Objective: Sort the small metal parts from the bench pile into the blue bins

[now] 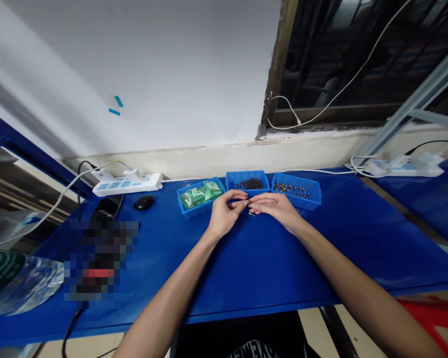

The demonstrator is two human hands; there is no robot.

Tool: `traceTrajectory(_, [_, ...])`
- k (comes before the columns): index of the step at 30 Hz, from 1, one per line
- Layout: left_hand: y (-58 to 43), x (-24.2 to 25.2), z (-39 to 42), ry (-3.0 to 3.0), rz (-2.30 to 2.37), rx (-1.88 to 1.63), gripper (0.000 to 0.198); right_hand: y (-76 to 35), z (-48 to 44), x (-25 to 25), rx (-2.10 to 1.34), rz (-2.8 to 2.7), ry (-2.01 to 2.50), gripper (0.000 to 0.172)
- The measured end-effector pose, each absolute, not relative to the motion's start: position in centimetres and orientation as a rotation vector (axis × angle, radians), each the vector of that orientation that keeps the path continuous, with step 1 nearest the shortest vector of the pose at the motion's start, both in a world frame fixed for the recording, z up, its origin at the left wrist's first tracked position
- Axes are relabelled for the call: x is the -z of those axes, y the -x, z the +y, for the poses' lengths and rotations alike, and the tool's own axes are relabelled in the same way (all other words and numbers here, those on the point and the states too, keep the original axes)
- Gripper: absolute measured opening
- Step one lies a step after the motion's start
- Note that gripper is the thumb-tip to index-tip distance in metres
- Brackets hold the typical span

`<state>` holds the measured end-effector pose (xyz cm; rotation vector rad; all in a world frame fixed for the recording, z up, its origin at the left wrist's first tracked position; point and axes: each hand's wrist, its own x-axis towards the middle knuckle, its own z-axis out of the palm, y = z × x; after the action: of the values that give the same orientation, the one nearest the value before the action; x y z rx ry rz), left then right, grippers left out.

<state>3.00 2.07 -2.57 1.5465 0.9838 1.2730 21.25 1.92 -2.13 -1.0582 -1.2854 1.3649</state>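
Note:
My left hand (224, 214) and my right hand (276, 206) meet fingertip to fingertip over the blue table (269, 258), just in front of the middle bin. Between the fingertips sits a tiny dark metal part (249, 205), too small to identify; both hands pinch at it. Three blue bins stand in a row behind the hands: the left bin (182, 206) holds green pieces, the middle bin (246, 175) holds small dark screws, the right bin (313, 191) holds small metal parts.
A white power strip (129, 183) with plugs lies at the back left, a black mouse (144, 202) beside it. A plastic water bottle (18, 283) lies at the left edge. Another power strip (406, 166) sits at the back right. White cables run along the wall.

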Motion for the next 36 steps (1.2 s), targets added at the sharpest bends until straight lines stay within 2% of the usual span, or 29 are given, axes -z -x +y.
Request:
traceTrajectory(12, [-3.1,2.7,1.7,-1.702,0.933,-1.2,0.024,-21.8,1.5,0.9,-1.517,-1.228,1.046,0.035])
traceTrajectory(15, [-2.9,2.7,1.6,-1.97,0.983,-1.17,0.022,-22.2,1.7,0.7,-1.428,-1.176,1.074,0.034])
traceTrajectory(19, [-2.4,3.0,1.7,-2.415,1.059,-0.944,0.022,-22.9,1.9,0.2,-1.159,-1.034,1.098,0.026])
traceTrajectory(24, [-2.2,3.5,2.0,-2.529,1.168,-0.775,0.022,-23.4,2.2,-0.1,-0.847,-0.826,1.146,0.016])
traceTrajectory(30, [-2.4,3.2,1.5,-2.551,1.139,-0.849,0.023,-23.5,2.2,-0.2,-0.849,-0.784,1.125,0.022])
traceTrajectory(36, [-2.8,3.7,1.5,-2.699,1.051,-0.74,0.018,-22.8,2.0,-0.5,-0.873,-0.83,1.113,0.019])
